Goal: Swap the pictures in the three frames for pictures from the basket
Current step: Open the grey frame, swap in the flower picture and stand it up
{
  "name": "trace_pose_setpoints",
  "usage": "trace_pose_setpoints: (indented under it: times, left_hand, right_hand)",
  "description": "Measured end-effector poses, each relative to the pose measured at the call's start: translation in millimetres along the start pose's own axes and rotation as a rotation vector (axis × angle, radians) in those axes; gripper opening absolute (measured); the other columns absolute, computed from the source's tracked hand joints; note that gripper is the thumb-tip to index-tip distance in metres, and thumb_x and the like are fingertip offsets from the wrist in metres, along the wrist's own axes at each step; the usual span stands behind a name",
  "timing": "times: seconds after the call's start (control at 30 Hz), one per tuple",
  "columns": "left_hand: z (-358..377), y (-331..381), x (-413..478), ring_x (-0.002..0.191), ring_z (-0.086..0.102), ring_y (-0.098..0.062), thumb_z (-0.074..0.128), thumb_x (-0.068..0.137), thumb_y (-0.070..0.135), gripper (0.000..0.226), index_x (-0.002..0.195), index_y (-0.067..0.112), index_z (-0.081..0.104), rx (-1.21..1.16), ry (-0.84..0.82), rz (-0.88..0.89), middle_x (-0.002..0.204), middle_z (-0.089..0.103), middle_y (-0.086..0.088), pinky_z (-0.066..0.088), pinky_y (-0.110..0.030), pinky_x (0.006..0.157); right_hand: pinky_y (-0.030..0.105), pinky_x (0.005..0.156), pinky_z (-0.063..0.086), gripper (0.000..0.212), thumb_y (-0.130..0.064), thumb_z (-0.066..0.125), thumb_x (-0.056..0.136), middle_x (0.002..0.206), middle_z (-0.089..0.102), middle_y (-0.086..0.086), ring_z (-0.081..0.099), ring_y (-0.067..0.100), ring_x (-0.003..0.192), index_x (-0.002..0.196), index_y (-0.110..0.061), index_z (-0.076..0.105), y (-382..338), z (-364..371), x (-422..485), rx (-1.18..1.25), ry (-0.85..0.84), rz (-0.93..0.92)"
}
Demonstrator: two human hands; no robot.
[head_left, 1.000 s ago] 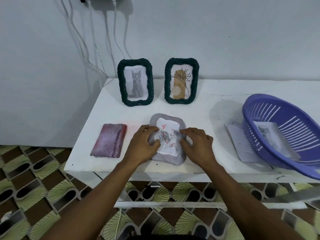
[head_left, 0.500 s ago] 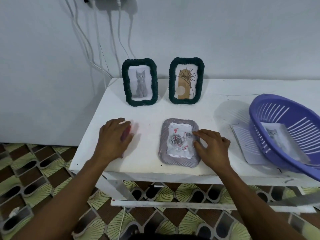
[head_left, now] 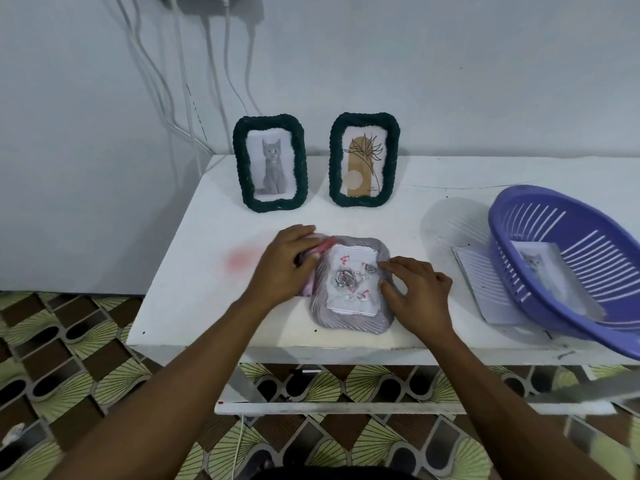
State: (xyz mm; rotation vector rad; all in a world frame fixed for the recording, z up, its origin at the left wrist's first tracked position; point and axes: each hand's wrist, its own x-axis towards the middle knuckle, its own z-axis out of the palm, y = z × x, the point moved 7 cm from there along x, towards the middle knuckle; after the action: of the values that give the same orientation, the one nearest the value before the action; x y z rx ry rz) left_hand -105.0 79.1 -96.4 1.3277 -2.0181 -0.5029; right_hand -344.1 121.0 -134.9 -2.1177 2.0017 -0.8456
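A grey frame (head_left: 349, 320) lies flat near the table's front edge with a rose picture (head_left: 351, 282) resting on it. My left hand (head_left: 284, 265) holds the pink backing panel (head_left: 310, 287) at the frame's left edge, mostly hidden under my fingers. My right hand (head_left: 415, 292) presses its fingertips on the frame's right side, touching the picture. Two dark green frames stand at the back: one with a cat picture (head_left: 270, 163), one with a plant drawing (head_left: 363, 160). The purple basket (head_left: 568, 216) at the right holds a cat picture (head_left: 543, 271).
A loose sheet (head_left: 485, 289) lies on the white table (head_left: 207, 289) beside the basket's left side. White cables (head_left: 166, 81) hang down the wall at the back left. The patterned floor (head_left: 52, 358) lies below the table's front edge.
My left hand picked up the pink backing panel from the table's left side and carried it right to the grey frame's left edge. My right hand stayed on the frame.
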Motion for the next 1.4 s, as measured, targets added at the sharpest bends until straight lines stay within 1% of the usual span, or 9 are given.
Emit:
trace_pose_setpoints:
  times: [0.13, 0.23, 0.4, 0.53, 0.7, 0.87, 0.93, 1.23, 1.4]
  left_hand:
    - [49.5, 16.4, 18.4, 0.139, 0.029, -0.023, 0.055, 0.095, 0.026, 0.039, 0.133, 0.023, 0.057, 0.178, -0.198, 0.091, 0.147, 0.045, -0.004, 0.032, -0.041, 0.112]
    - [51.3, 11.4, 5.2, 0.139, 0.030, -0.024, 0.049, 0.095, 0.031, 0.040, 0.132, 0.018, 0.058, 0.198, -0.239, 0.144, 0.146, 0.046, -0.004, 0.037, -0.045, 0.109]
    - [41.0, 29.9, -54.0, 0.138, 0.035, -0.023, 0.045, 0.094, 0.036, 0.041, 0.122, 0.013, 0.065, 0.147, -0.299, 0.318, 0.138, 0.054, -0.007, 0.036, -0.033, 0.109]
    - [45.5, 30.9, -34.3, 0.135, 0.037, -0.023, 0.044, 0.096, 0.035, 0.040, 0.125, 0.016, 0.063, 0.154, -0.290, 0.331, 0.137, 0.053, -0.008, 0.037, -0.031, 0.106]
    - [58.8, 21.4, 20.2, 0.133, 0.035, -0.029, 0.044, 0.094, 0.030, 0.043, 0.128, 0.008, 0.059, 0.202, -0.249, 0.182, 0.136, 0.052, -0.015, 0.038, -0.047, 0.107]
    - [67.8, 52.7, -35.6, 0.137, 0.035, -0.023, 0.050, 0.098, 0.026, 0.032, 0.127, 0.019, 0.062, 0.165, -0.428, 0.504, 0.135, 0.053, -0.006, 0.028, -0.039, 0.115]
    - [69.6, 53.9, -47.3, 0.138, 0.035, -0.024, 0.050, 0.099, 0.024, 0.032, 0.128, 0.018, 0.061, 0.150, -0.440, 0.549, 0.136, 0.053, -0.006, 0.028, -0.036, 0.115]
    - [81.9, 38.9, 18.6, 0.134, 0.040, -0.030, 0.035, 0.096, 0.037, 0.050, 0.134, 0.012, 0.055, 0.300, -0.345, 0.311, 0.140, 0.051, -0.012, 0.032, -0.044, 0.113]
    - [74.1, 54.6, -21.0, 0.130, 0.041, -0.026, 0.046, 0.096, 0.025, 0.036, 0.127, 0.015, 0.061, 0.228, -0.400, 0.480, 0.131, 0.055, -0.007, 0.035, -0.039, 0.109]
  right_hand:
    - [0.037, 0.089, 0.027, 0.034, -0.044, 0.053, 0.085, 0.123, 0.062, -0.014, 0.051, 0.012, 0.116, 0.116, -0.037, 0.066, -1.0, -0.8, 0.5, -0.012, 0.001, -0.008]
    - [0.038, 0.089, 0.030, 0.035, -0.045, 0.053, 0.085, 0.123, 0.062, -0.013, 0.052, 0.012, 0.114, 0.116, -0.037, 0.066, -1.0, -1.9, -0.1, -0.020, 0.007, -0.010]
    - [0.036, 0.089, 0.028, 0.033, -0.045, 0.054, 0.084, 0.121, 0.061, -0.016, 0.051, 0.009, 0.114, 0.115, -0.039, 0.066, 0.9, -1.5, 1.2, -0.016, 0.006, 0.003]
    - [0.035, 0.087, 0.025, 0.033, -0.045, 0.055, 0.084, 0.120, 0.062, -0.017, 0.049, 0.008, 0.114, 0.114, -0.039, 0.066, 1.3, -0.8, 2.1, -0.003, 0.007, 0.005]
    - [0.036, 0.088, 0.026, 0.033, -0.045, 0.056, 0.084, 0.118, 0.063, -0.017, 0.049, 0.009, 0.113, 0.115, -0.039, 0.066, 0.5, -1.2, 2.6, -0.002, 0.005, 0.010]
    - [0.034, 0.087, 0.024, 0.033, -0.042, 0.058, 0.083, 0.118, 0.062, -0.018, 0.048, 0.007, 0.113, 0.115, -0.040, 0.066, 1.4, -1.5, 2.7, 0.008, 0.003, 0.021]
    - [0.033, 0.087, 0.023, 0.033, -0.041, 0.058, 0.082, 0.117, 0.063, -0.019, 0.049, 0.006, 0.113, 0.114, -0.040, 0.067, 1.5, -1.5, 2.8, 0.021, 0.006, 0.026]
    - [0.033, 0.087, 0.023, 0.036, -0.041, 0.056, 0.083, 0.119, 0.064, -0.017, 0.051, 0.008, 0.114, 0.118, -0.039, 0.063, 2.4, -2.8, 2.7, 0.042, 0.010, 0.034]
    - [0.031, 0.087, 0.021, 0.039, -0.046, 0.050, 0.083, 0.120, 0.063, -0.018, 0.049, 0.006, 0.115, 0.119, -0.039, 0.063, 3.9, -2.8, 1.4, 0.045, 0.004, 0.029]
